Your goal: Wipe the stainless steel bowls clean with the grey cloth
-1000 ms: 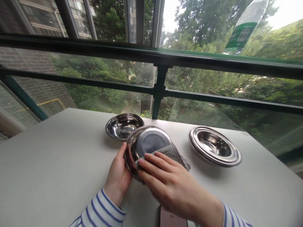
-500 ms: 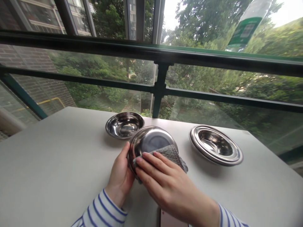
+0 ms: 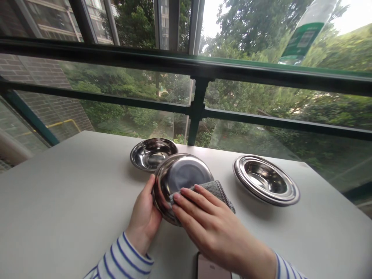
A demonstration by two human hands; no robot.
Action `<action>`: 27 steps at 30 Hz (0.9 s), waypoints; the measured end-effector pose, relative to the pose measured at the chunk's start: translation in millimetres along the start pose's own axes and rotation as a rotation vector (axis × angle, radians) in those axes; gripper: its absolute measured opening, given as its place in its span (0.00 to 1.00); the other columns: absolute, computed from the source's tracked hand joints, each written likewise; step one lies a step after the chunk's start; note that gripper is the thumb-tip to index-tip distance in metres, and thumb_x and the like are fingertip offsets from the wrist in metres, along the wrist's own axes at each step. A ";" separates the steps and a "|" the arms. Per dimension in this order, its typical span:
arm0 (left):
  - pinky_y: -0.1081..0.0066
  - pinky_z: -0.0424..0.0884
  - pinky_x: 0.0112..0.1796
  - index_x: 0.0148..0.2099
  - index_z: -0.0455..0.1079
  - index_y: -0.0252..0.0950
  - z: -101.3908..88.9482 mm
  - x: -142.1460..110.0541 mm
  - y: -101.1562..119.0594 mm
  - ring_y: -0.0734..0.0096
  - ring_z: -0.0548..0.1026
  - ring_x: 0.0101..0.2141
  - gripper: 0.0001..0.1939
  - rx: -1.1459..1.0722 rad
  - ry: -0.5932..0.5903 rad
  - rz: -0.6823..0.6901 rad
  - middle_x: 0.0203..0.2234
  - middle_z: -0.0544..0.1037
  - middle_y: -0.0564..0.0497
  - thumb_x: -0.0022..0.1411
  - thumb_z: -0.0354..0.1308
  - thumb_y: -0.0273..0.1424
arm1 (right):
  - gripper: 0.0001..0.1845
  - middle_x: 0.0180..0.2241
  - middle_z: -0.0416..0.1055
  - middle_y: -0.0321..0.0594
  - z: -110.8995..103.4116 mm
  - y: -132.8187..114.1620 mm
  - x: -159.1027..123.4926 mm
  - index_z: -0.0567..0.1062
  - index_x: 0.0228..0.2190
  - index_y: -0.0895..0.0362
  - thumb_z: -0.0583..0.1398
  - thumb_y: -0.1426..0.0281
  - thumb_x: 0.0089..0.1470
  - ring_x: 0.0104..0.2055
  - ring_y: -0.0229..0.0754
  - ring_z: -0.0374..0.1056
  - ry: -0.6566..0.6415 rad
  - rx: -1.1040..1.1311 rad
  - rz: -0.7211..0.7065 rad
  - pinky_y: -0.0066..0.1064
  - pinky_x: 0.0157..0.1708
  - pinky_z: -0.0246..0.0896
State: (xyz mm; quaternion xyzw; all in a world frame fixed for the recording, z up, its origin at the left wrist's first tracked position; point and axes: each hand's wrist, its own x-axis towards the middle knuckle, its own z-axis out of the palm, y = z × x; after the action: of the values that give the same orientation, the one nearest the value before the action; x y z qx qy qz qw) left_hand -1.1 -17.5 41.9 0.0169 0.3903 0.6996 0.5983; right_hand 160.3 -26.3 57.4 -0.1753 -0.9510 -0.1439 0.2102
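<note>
A shiny steel bowl (image 3: pixel 180 170) is held bottom side up above the table. My left hand (image 3: pixel 146 211) grips its left rim, thumb on the outer side, with the other fingers hidden beneath. Pressed flat over the lower right of the bowl's outside is a folded grey cloth (image 3: pixel 216 190), and my right hand (image 3: pixel 207 221) lies on top of it with fingers stretched together. Just behind the held bowl, another steel bowl (image 3: pixel 152 155) rests upright on the table.
To the right stands a stack of steel bowls (image 3: pixel 266 180) on the white table (image 3: pixel 72 201). A phone-like flat object (image 3: pixel 212 267) lies partly under my right forearm. Beyond the table's far edge runs a dark green railing (image 3: pixel 130 101) with glass; a green-labelled plastic bottle (image 3: pixel 303 38) stands on its top.
The held bowl and my left hand have shifted slightly left. My right hand and the cloth have slid a little to the right and down across the bowl.
</note>
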 end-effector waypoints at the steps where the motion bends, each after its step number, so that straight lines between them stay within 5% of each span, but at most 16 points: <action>1: 0.77 0.74 0.24 0.32 0.73 0.29 0.0 -0.2 -1.0 0.74 0.76 0.21 0.13 0.007 -0.036 -0.025 0.23 0.80 0.48 0.62 0.49 0.26 | 0.19 0.56 0.61 0.44 0.2 0.0 0.1 0.66 0.52 0.63 0.50 0.75 0.59 0.58 0.49 0.56 0.003 0.004 0.015 0.45 0.58 0.52; 7: 0.78 0.73 0.22 0.30 0.74 0.30 2.1 -2.0 2.9 0.75 0.75 0.20 0.15 -0.007 0.003 0.055 0.20 0.79 0.49 0.63 0.47 0.26 | 0.19 0.56 0.60 0.42 -1.2 -0.6 -1.1 0.66 0.52 0.61 0.50 0.74 0.59 0.58 0.48 0.55 -0.011 0.029 -0.003 0.45 0.58 0.50; 12: 0.76 0.74 0.26 0.34 0.74 0.29 2.8 -3.8 0.3 0.74 0.76 0.21 0.12 0.033 -0.096 -0.051 0.24 0.80 0.47 0.62 0.50 0.27 | 0.19 0.56 0.62 0.43 -2.2 -1.0 -0.9 0.66 0.52 0.63 0.50 0.75 0.59 0.58 0.48 0.55 0.010 0.024 0.036 0.48 0.60 0.45; 17: 0.77 0.73 0.24 0.31 0.74 0.30 2.6 -2.0 3.9 0.74 0.76 0.21 0.15 -0.009 0.012 0.076 0.22 0.80 0.49 0.63 0.47 0.26 | 0.18 0.55 0.62 0.42 -1.8 -0.5 -0.9 0.67 0.51 0.60 0.51 0.74 0.59 0.58 0.47 0.56 0.017 0.026 -0.003 0.47 0.60 0.46; 23: 0.75 0.74 0.26 0.33 0.73 0.30 1.2 -2.5 2.3 0.73 0.76 0.23 0.11 0.011 -0.050 -0.014 0.25 0.80 0.47 0.62 0.50 0.26 | 0.18 0.54 0.64 0.44 -2.0 1.4 0.9 0.69 0.49 0.63 0.51 0.74 0.58 0.56 0.49 0.59 0.048 0.024 0.093 0.46 0.57 0.53; 27: 0.75 0.75 0.27 0.34 0.73 0.30 0.5 0.3 6.5 0.73 0.77 0.24 0.13 -0.010 0.018 0.097 0.24 0.80 0.49 0.63 0.47 0.27 | 0.17 0.53 0.65 0.42 -3.3 2.2 1.9 0.69 0.48 0.62 0.52 0.74 0.57 0.55 0.48 0.59 0.034 0.043 0.055 0.45 0.57 0.53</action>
State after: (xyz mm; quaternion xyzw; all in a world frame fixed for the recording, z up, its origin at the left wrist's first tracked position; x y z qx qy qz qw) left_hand -6.2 -16.9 45.8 0.0268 0.3909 0.7298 0.5603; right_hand 160.6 -25.0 61.5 -0.1941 -0.9451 -0.1203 0.2337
